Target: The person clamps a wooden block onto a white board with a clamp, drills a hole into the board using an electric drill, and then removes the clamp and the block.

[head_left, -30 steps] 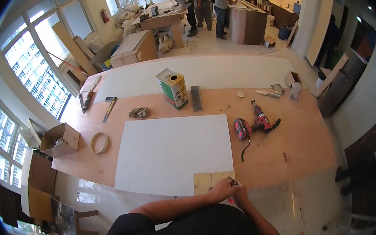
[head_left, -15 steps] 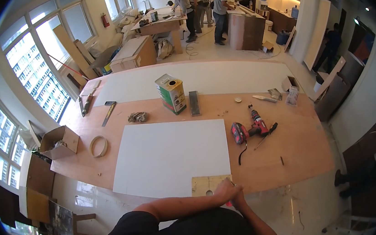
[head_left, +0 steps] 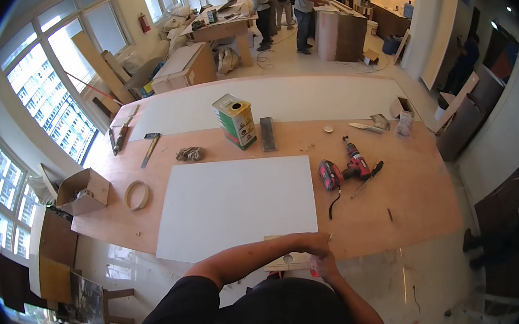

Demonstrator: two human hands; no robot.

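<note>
Where your left hand (head_left: 316, 244) meets your right hand (head_left: 325, 265), a slim piece (head_left: 330, 238) juts up past the knuckles; whose fingers hold it, and how far either hand is closed, cannot be told. Just below your right hand shows a red bit (head_left: 314, 273). Beside your hands, partly hidden under your left forearm (head_left: 263, 250), lies the board (head_left: 299, 262). The sheet (head_left: 239, 201) spreads ahead and to the left of your hands. Ahead and slightly right of them rests the drill (head_left: 355, 167); farther off, ahead and left, stands the tin (head_left: 234, 121).
</note>
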